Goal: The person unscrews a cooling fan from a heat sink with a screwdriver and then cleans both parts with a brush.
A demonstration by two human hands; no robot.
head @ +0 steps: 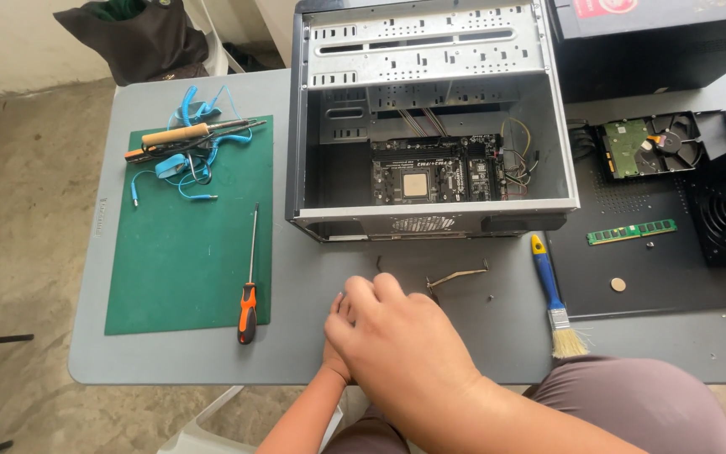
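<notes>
Right hand [397, 336] laid over left hand [335, 313] at the middle of the table's [313, 269] near edge, fingers curled and pressed close together, left mostly hidden beneath. Cannot tell whether anything is pinched between them. Just beyond the knuckles, apart from them: a thin bent metal clip [457, 275], with a tiny screw [491, 296] beside it, probably set down loose where easy to grab. Toward the far edge, an open computer case [430, 118] lying on its side, likely so that the motherboard [436, 170] faces up for access. On the left, a green mat [178, 269] carrying a coiled blue strap [186, 164], with an orange-handled screwdriver [249, 290] along its right edge, parked within reach. Right of the case, a blue-handled brush [554, 296], bristles toward the near edge. Further right, on a black panel [674, 277], a memory stick [631, 232] and a coin cell [618, 284], seemingly kept clear of the work.
</notes>
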